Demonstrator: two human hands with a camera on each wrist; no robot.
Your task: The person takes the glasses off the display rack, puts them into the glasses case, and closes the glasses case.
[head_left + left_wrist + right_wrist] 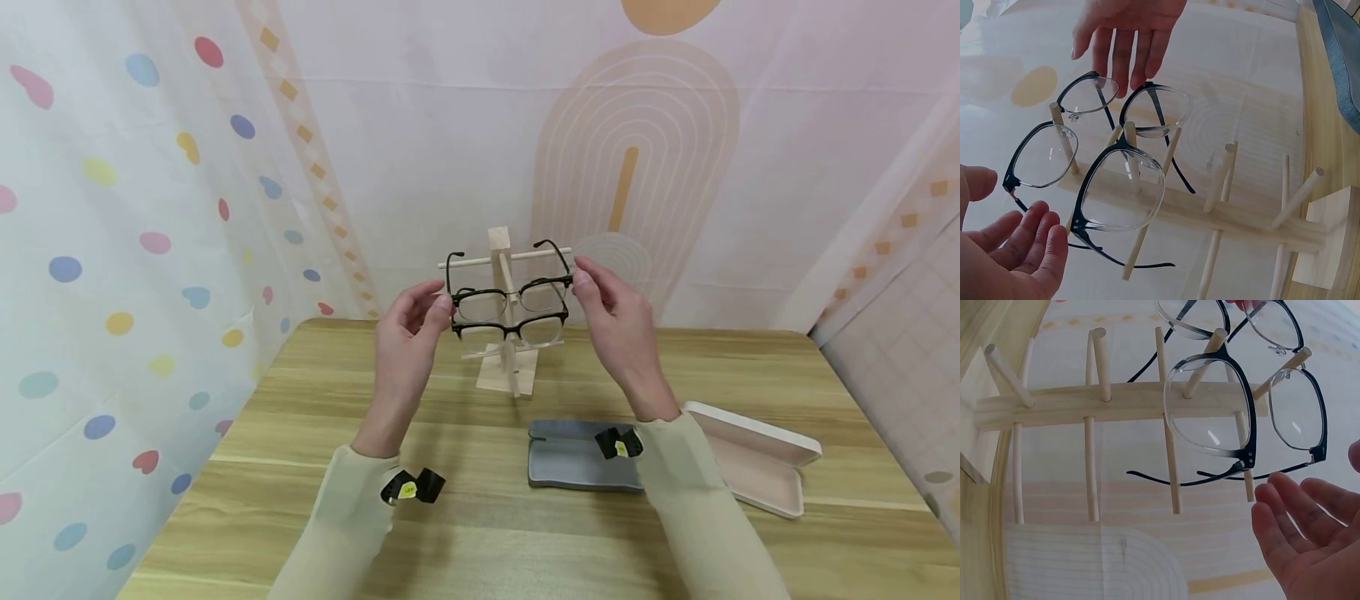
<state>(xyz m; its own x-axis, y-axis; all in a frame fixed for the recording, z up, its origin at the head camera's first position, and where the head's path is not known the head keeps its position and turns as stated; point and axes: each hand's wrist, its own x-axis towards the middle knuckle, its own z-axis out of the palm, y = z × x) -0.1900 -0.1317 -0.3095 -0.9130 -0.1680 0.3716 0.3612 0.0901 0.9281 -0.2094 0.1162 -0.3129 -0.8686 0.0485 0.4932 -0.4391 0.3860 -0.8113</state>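
Note:
A wooden peg rack (499,240) stands upright on the table and carries two pairs of glasses, one above the other. The upper glasses (1012,164) have dark brows and thin lower rims. Below them, the lower glasses (1250,419) have black tops fading to clear rims. My left hand (408,333) is beside the left hinge of the upper pair, thumb and fingers apart. On the opposite side, my right hand (618,325) is held near the right hinge, its fingers loosely bent. Both wrist views show gaps between the hands and the frames.
An open grey-blue glasses case (577,463) lies on the wooden table (480,550), partly behind the right sleeve. Right of it is an open white case (765,467) with a pinkish inside. Patterned curtains (420,150) hang behind and at the left.

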